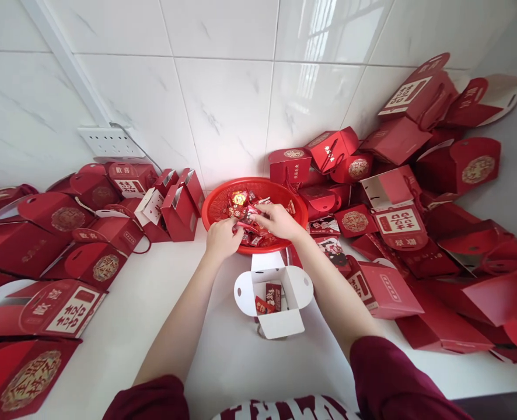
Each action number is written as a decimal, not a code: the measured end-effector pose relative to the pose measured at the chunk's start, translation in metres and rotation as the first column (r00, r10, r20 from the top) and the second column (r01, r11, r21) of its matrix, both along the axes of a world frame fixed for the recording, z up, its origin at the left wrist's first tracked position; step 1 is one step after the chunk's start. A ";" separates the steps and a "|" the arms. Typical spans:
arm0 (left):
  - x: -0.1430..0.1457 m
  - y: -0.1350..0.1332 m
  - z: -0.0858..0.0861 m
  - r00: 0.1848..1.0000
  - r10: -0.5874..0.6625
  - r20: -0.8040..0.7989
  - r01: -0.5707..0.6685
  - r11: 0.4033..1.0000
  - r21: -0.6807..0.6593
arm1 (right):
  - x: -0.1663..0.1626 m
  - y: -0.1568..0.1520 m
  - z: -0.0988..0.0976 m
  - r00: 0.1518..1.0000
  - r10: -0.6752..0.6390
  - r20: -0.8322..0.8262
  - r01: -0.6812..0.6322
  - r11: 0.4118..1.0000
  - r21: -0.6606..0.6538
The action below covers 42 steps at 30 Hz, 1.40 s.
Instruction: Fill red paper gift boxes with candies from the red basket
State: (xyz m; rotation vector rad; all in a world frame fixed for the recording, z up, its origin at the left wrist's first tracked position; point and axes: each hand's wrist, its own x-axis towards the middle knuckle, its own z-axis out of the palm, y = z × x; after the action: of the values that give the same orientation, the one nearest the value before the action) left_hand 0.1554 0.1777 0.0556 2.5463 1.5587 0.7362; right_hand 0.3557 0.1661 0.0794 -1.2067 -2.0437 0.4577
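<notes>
Both hands are over a red plastic basket [210,201] full of small wrapped candies [261,238]. My left hand [224,236] is closed at the near left of the pile, its fingers around a red wrapped candy. My right hand [278,223] comes in from the right, thumb and fingers pinched on another red-wrapped candy, close to the left fingertips. Between my forearms stands an open gift box [280,326], white inside with its flaps spread. Two red packets [273,294] lie in it.
Red gift boxes [48,216] line the left side of the white counter [153,326], some standing open. More red boxes [398,227] are heaped on the right. A power strip [109,142] with a cable is on the tiled wall behind.
</notes>
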 end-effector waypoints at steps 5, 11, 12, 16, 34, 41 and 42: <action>0.001 -0.003 -0.003 1.000 0.024 0.011 -0.024 1.000 0.005 | 0.002 -0.067 0.006 0.972 0.060 -0.225 -0.075 0.996 -0.058; 0.004 -0.003 -0.003 0.999 -0.005 0.038 0.004 1.000 0.010 | 0.015 -0.113 0.010 0.955 0.143 -0.259 -0.182 0.975 -0.132; 0.004 -0.005 -0.001 0.999 -0.019 0.050 0.018 1.000 0.022 | 0.018 -0.118 0.007 0.962 0.148 -0.228 -0.184 0.972 -0.144; -0.005 -0.023 0.004 0.987 -0.094 0.134 0.077 0.989 0.127 | 0.034 -0.132 -0.014 0.978 0.019 -0.206 -0.049 0.988 -0.144; -0.031 -0.114 -0.088 0.434 -0.195 0.880 0.633 0.761 -0.144 | 0.048 -0.151 -0.077 0.817 0.025 -0.576 -0.241 0.923 -0.301; -0.031 -0.122 -0.090 0.235 -0.238 0.942 0.752 0.659 -0.021 | 0.051 -0.151 -0.082 0.803 0.240 -0.545 -0.462 0.829 -0.315; -0.031 -0.124 -0.088 0.201 -0.199 0.959 0.753 0.657 -0.022 | 0.051 -0.151 -0.083 0.811 0.262 -0.523 -0.473 0.819 -0.324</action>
State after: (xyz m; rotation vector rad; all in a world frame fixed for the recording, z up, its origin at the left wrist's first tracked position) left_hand 0.1248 0.0537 -0.0320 1.4723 0.3366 1.1246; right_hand 0.4067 0.0146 -0.0036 -0.8019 -1.7960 1.3374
